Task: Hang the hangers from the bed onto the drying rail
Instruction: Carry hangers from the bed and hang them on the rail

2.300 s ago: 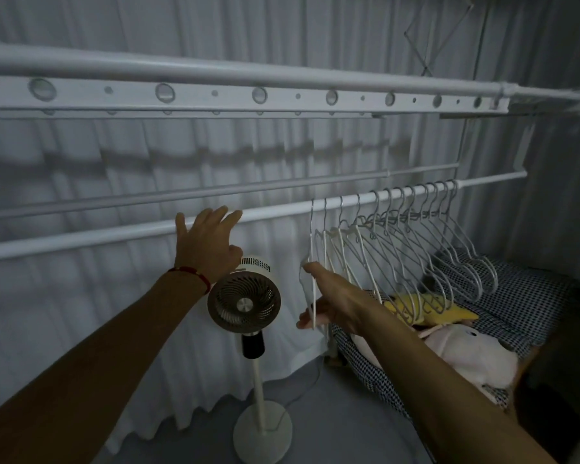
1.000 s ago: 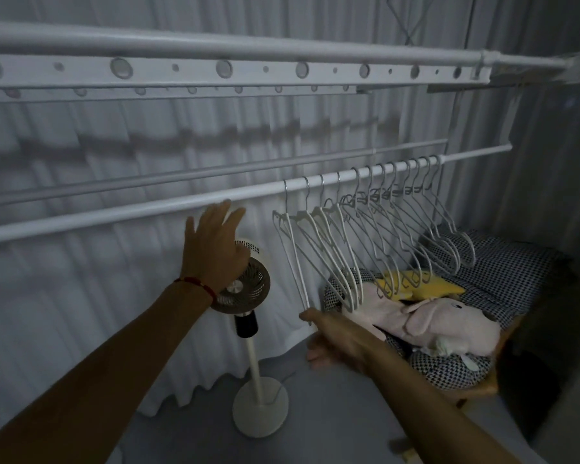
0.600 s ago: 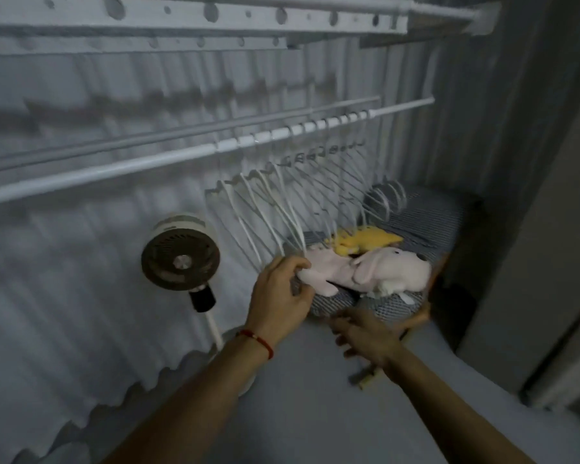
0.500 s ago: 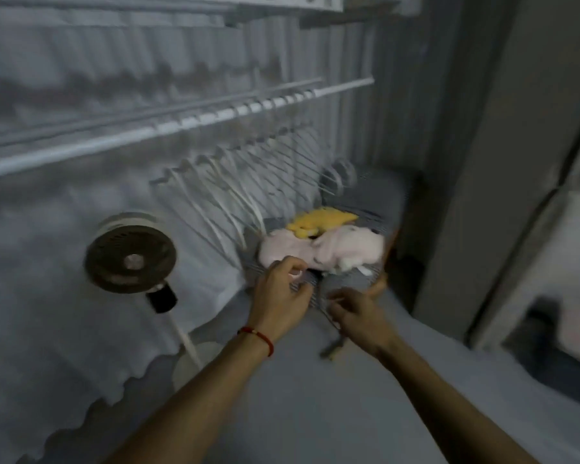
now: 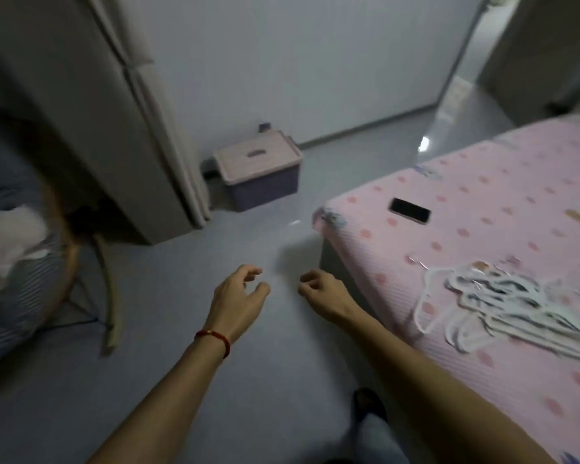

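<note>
At the bottom edge of the frame, a dark shoe point(image 5: 369, 405) stands on the grey floor point(image 5: 181, 329). Both forearms extend up the frame over that floor. The left hand point(image 5: 238, 298), with a red cord bracelet point(image 5: 215, 336) at its wrist, sits at centre with fingers loosely curled; it grasps nothing. The right hand point(image 5: 322, 293), just beside it, also has loosely curled fingers and carries nothing. Neither hand touches any object.

At right, the bed point(image 5: 482, 202) carries a pink spotted sheet. A heap of white hangers point(image 5: 503, 306) lies on it at lower right of the frame, well apart from both hands. Further up the sheet a dark phone point(image 5: 410, 210) lies flat, near the bed's corner.

At left edge, a chair point(image 5: 81, 262) holds striped fabric; detail there is blurred. Beyond, at upper centre, a lidded purple storage box point(image 5: 260, 169) sits on the floor against the white wall point(image 5: 298, 61), beside a grey door panel point(image 5: 114, 128).
</note>
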Demonstrator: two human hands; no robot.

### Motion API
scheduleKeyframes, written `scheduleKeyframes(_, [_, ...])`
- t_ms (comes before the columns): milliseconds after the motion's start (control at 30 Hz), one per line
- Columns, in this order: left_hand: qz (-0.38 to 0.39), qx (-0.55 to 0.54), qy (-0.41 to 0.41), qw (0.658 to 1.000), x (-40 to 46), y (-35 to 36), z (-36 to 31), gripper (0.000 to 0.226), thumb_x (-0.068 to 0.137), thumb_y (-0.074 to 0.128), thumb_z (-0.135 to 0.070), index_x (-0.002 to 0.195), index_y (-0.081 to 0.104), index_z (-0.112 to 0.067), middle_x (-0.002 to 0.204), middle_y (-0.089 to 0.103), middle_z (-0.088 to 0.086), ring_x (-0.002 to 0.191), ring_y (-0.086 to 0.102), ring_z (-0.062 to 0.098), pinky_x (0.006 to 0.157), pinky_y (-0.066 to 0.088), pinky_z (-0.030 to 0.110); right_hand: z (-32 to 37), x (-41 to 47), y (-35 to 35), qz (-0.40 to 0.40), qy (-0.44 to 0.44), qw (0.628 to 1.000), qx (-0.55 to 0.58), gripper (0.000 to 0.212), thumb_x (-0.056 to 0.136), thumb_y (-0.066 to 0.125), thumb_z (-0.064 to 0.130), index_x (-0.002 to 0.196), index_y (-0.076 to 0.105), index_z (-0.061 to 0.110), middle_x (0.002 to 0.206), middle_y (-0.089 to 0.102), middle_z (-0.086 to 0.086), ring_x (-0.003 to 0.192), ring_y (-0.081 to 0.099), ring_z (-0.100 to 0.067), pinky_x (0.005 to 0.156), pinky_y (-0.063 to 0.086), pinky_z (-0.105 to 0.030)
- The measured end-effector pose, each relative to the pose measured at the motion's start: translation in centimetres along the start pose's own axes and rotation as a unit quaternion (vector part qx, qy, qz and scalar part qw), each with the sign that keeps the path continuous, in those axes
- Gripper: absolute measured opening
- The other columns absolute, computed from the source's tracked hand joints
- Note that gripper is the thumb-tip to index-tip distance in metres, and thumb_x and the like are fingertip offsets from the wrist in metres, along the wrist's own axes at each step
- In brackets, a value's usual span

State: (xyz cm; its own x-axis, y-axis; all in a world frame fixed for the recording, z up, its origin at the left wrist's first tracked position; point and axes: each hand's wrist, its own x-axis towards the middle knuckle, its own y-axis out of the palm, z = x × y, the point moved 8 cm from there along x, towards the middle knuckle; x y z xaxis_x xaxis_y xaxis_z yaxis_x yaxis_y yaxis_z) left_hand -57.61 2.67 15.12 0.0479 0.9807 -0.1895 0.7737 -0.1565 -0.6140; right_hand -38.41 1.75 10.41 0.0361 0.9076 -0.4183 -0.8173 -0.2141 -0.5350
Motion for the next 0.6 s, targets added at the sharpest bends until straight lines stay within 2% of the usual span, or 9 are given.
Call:
scheduleKeyframes(67, [0.071,0.027,0.031,0.997,0.7,6.0,-4.0,0.034,0.091,0.061,-0.030,0.125,0.058,-0.027,0.128,0.057,-0.006,0.119,0.052,0.015,0.096,0.042,0.028,-7.2,-0.6,-5.0,-0.043,0.054,0.997,0.018,0.043,0.080,0.051,0.044,0.110,0.067,0.019,0.101,0.069,0.000,0.094,0.065,-0.021,0.079,0.046,-0.026])
scheduleKeyframes(133, [0.129,0.063,0.060,0.988,1.6,12.1,-7.8,0.039,0.091,0.061,-0.029,0.129,0.057,-0.024,0.132,0.057,-0.004,0.123,0.051,0.016,0.100,0.040,0.028,-14.5,-1.3,-9.3,-0.089,0.110,0.989,0.052,0.033,0.082,0.051,0.040,0.098,0.069,0.017,0.093,0.068,-0.001,0.091,0.065,-0.022,0.075,0.043,-0.026])
scheduleKeyframes(300, [0.257,0.136,0.107,0.951,2.3,29.5,-16.8,0.042,0.085,0.062,-0.034,0.125,0.061,-0.022,0.130,0.061,-0.003,0.121,0.055,0.017,0.099,0.040,0.025,-33.3,-4.5,-18.6,-0.209,0.260,0.929,0.158,0.034,0.088,0.056,0.039,0.110,0.067,0.016,0.112,0.067,-0.006,0.106,0.062,-0.028,0.088,0.047,-0.034])
scheduleKeyframes(333, [0.278,0.144,0.113,0.943,2.2,32.9,-18.3,0.045,0.082,0.061,-0.036,0.125,0.062,-0.021,0.130,0.061,-0.002,0.121,0.055,0.018,0.101,0.041,0.026,-37.0,-5.0,-19.9,-0.218,0.289,0.916,0.173,0.034,0.088,0.056,0.041,0.107,0.066,0.015,0.108,0.066,-0.006,0.102,0.062,-0.028,0.085,0.046,-0.034])
scheduleKeyframes(400, [0.310,0.157,0.116,0.930,2.1,39.2,-21.0,0.045,0.083,0.064,-0.031,0.126,0.062,-0.019,0.134,0.059,0.000,0.122,0.054,0.019,0.103,0.043,0.030,-43.6,-5.6,-22.4,-0.221,0.342,0.891,0.203,0.028,0.088,0.055,0.043,0.083,0.059,0.016,0.086,0.061,-0.004,0.078,0.058,-0.025,0.072,0.041,-0.032])
scheduleKeyframes(467, [0.339,0.174,0.119,0.917,2.0,45.0,-22.8,0.043,0.086,0.065,-0.024,0.129,0.060,-0.019,0.137,0.057,0.001,0.124,0.053,0.020,0.104,0.041,0.031,-49.6,-6.1,-24.3,-0.215,0.398,0.864,0.221,0.034,0.092,0.056,0.044,0.073,0.043,0.018,0.070,0.043,-0.002,0.060,0.042,-0.020,0.060,0.032,-0.032])
scheduleKeyframes(533, [0.366,0.195,0.128,0.901,2.0,49.8,-24.2,0.045,0.087,0.064,-0.025,0.131,0.058,-0.020,0.138,0.056,0.002,0.125,0.052,0.021,0.103,0.038,0.028,-54.4,-6.1,-25.7,-0.220,0.442,0.834,0.246,0.036,0.093,0.057,0.047,0.101,0.053,0.012,0.089,0.053,-0.009,0.076,0.054,-0.026,0.063,0.038,-0.034])
scheduleKeyframes(567, [0.374,0.206,0.134,0.894,2.1,51.9,-24.7,0.046,0.087,0.064,-0.025,0.132,0.057,-0.021,0.139,0.056,0.002,0.125,0.051,0.021,0.102,0.037,0.028,-56.9,-5.7,-26.3,-0.230,0.459,0.816,0.264,0.055,0.093,0.059,0.047,0.127,0.049,0.006,0.115,0.056,-0.017,0.098,0.058,-0.033,0.075,0.045,-0.037])
scheduleKeyframes(600, [0.377,0.215,0.144,0.889,2.2,53.2,-25.2,0.047,0.087,0.064,-0.026,0.133,0.057,-0.021,0.139,0.055,0.002,0.126,0.051,0.020,0.103,0.037,0.028,-58.3,-5.4,-26.9,-0.243,0.471,0.804,0.269,0.076,0.091,0.062,0.048,0.145,0.035,0.002,0.138,0.047,-0.021,0.118,0.053,-0.039,0.086,0.046,-0.041])
